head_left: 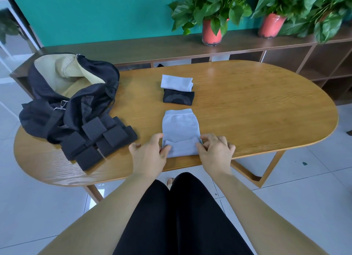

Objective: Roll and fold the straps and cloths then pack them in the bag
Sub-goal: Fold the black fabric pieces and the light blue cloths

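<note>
Left hand [150,155] pinches the left end of the turned-up hem of a pale blue knit cloth [181,127] at the table's [266,112] near edge. The right hand [215,152] pinches the right end. The task looks about midway. The black bag [72,102] gapes at the left end (nothing visibly packed), with bundled black straps [99,138] beside it. A folded blue cloth [176,82] and a folded black cloth [178,97] lie mid-table. Both palms face down, fingers curled.

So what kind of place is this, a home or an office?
Likely an office lounge or living room: an oval wooden table, potted plants on a low open shelf, a teal wall and tiled floor.
</note>
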Demonstrator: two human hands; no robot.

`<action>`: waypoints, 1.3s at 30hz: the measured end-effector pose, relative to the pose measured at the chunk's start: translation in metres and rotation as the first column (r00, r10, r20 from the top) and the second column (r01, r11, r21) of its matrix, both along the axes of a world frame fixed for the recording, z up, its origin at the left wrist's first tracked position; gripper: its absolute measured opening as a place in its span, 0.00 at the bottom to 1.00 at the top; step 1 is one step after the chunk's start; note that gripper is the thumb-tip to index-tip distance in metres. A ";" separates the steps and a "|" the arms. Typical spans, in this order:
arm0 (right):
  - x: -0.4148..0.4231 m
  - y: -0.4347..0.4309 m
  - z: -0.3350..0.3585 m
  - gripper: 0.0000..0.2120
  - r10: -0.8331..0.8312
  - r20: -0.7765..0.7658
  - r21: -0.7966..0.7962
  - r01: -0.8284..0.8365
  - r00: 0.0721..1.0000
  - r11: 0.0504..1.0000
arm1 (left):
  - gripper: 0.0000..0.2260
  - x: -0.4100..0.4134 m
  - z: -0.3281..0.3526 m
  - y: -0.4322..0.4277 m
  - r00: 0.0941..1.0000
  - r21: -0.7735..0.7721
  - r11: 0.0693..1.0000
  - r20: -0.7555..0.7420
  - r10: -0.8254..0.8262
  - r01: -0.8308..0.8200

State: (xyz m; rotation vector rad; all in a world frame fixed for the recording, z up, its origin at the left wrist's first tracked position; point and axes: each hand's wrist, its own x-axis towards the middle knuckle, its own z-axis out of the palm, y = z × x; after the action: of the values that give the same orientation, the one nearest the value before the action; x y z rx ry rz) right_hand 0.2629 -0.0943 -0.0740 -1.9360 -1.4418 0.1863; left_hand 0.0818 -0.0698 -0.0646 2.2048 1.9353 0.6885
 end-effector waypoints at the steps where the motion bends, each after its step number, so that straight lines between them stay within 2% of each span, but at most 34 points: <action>1: 0.000 0.000 0.000 0.10 -0.004 -0.005 0.008 0.004 1.000 1.000 | 0.14 0.000 0.000 0.000 1.000 0.002 1.000 0.002 0.001 -0.001; 7: -0.004 -0.002 -0.005 0.09 -0.028 -0.069 0.054 0.032 0.997 0.998 | 0.10 -0.001 -0.005 -0.002 0.998 0.099 0.995 0.063 -0.016 0.009; 14: -0.008 -0.003 -0.010 0.08 -0.056 -0.026 0.087 0.058 0.998 0.994 | 0.10 -0.002 -0.012 -0.003 0.998 0.228 0.972 -0.048 -0.051 0.060; 19: -0.013 0.001 -0.012 0.09 -0.106 0.169 0.109 0.089 0.980 0.990 | 0.04 0.001 -0.006 0.002 0.976 0.136 0.989 -0.215 -0.022 0.052; 22: -0.016 0.003 -0.013 0.09 -0.111 0.226 0.103 0.090 0.968 0.991 | 0.03 0.002 0.001 0.002 0.974 0.097 0.994 -0.224 -0.022 0.045; 25: -0.016 0.003 -0.014 0.07 -0.119 0.198 0.106 0.100 0.973 0.989 | 0.04 0.001 0.008 -0.001 0.983 0.123 0.992 -0.185 -0.017 0.040; 27: -0.014 0.003 -0.015 0.05 -0.125 0.160 0.132 0.104 0.979 0.986 | 0.06 0.002 0.010 -0.005 0.988 0.197 0.976 -0.142 -0.067 0.095; 30: -0.013 -0.002 -0.011 0.01 -0.121 0.186 0.246 0.073 0.975 0.967 | 0.10 0.005 0.009 -0.017 0.946 0.261 0.912 -0.159 -0.283 0.317; 32: -0.012 -0.007 -0.008 0.05 -0.073 0.291 0.314 -0.023 0.954 0.949 | 0.14 0.008 0.003 -0.023 0.884 0.206 0.869 -0.242 -0.401 0.450; 34: -0.010 -0.010 -0.008 0.09 0.076 0.414 0.311 -0.219 0.907 0.925 | 0.22 0.008 -0.001 -0.027 0.840 0.034 0.882 -0.321 -0.436 0.471; 36: -0.007 -0.011 -0.016 0.14 0.239 0.511 0.211 -0.390 0.826 0.896 | 0.31 0.007 -0.004 -0.026 0.807 -0.117 0.888 -0.378 -0.454 0.445; 39: -0.001 -0.016 -0.026 0.22 0.359 0.542 0.004 -0.430 0.760 0.903 | 0.33 0.007 -0.006 -0.023 0.768 -0.210 0.878 -0.426 -0.478 0.430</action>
State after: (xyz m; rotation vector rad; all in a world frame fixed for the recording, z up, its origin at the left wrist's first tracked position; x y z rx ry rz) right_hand 0.2615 -0.1100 -0.0996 -1.6130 -2.1717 -0.2777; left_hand 0.0891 -0.0927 -0.0706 2.8060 1.4215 -0.0271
